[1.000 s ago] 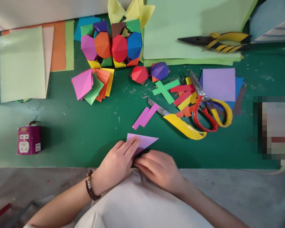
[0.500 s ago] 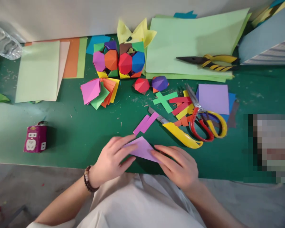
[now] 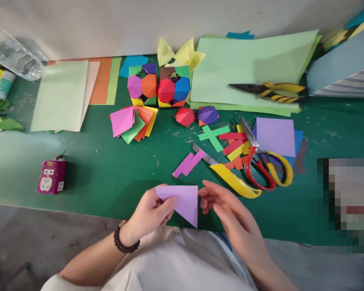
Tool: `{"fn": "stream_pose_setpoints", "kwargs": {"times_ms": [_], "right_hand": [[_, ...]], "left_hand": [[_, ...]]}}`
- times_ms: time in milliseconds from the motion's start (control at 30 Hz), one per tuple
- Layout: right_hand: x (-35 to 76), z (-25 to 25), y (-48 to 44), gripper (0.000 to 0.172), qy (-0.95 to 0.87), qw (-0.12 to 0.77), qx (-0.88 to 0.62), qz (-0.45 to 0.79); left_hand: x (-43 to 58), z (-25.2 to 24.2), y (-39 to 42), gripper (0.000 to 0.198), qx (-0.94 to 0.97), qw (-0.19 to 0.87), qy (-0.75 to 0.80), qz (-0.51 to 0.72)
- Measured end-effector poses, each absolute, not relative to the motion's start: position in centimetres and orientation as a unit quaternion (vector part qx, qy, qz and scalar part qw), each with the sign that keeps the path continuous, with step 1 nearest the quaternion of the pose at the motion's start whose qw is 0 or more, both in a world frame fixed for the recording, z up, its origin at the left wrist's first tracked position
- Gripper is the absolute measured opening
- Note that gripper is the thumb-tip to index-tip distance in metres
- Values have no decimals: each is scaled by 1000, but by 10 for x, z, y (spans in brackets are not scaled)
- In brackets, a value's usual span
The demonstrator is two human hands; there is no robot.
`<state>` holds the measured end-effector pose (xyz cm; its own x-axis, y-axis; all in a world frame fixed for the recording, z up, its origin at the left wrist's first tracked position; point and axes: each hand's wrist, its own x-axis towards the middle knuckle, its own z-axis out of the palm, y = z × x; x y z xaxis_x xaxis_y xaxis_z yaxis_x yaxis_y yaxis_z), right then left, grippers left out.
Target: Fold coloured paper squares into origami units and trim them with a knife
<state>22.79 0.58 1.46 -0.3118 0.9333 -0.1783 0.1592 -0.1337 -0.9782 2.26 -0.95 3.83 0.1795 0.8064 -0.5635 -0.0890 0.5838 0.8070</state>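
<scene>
My left hand (image 3: pixel 150 212) pinches the left corner of a lilac paper folded into a triangle (image 3: pixel 184 200) and holds it up over the near edge of the green mat (image 3: pixel 109 169). My right hand (image 3: pixel 227 208) hovers just right of the paper with fingers spread and loosely curled, its fingertips close to the paper's right edge, holding nothing. A dark bead bracelet (image 3: pixel 124 242) sits on my left wrist.
Beyond my hands lie two purple strips (image 3: pixel 188 163), a yellow utility knife (image 3: pixel 230 179), red-and-yellow scissors (image 3: pixel 261 155), coloured strips, a lilac square (image 3: pixel 275 136), folded paper units (image 3: pixel 133 121), a multicoloured paper ball cluster (image 3: pixel 159 85), pliers (image 3: pixel 269 89) on green sheets, and a purple socket block (image 3: pixel 51 182) at left.
The lilac triangle was pressed flat on the mat under both hands; now my left hand has lifted it and my right hand has come off it. The view has shifted downward.
</scene>
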Motion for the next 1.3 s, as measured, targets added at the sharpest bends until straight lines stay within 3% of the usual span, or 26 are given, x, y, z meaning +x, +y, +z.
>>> {"fn": "stream_pose_setpoints", "kwargs": {"times_ms": [167, 333, 467, 733, 867, 1000, 1167, 1300], "right_hand": [[211, 25, 22, 13, -475, 248, -472, 700], [209, 17, 23, 12, -462, 273, -464, 705], [212, 12, 21, 6, -481, 292, -437, 702], [215, 20, 30, 17, -606, 340, -375, 614], [216, 21, 32, 21, -684, 349, -350, 536], [223, 18, 31, 24, -720, 335, -347, 499], [240, 27, 39, 28, -708, 228, -351, 569], [238, 38, 45, 16, -668, 180, -414, 592]], "left_hand": [[30, 43, -6, 30, 335, 742, 506, 286], [31, 37, -8, 35, 226, 794, 471, 310], [28, 34, -7, 25, 149, 839, 418, 313], [26, 38, 0, 26, 121, 871, 358, 314], [29, 40, 1, 42, 143, 843, 407, 322], [32, 40, 1, 36, 210, 786, 495, 307], [31, 41, -3, 38, 351, 698, 547, 301], [32, 43, -4, 27, 417, 649, 555, 312]]}}
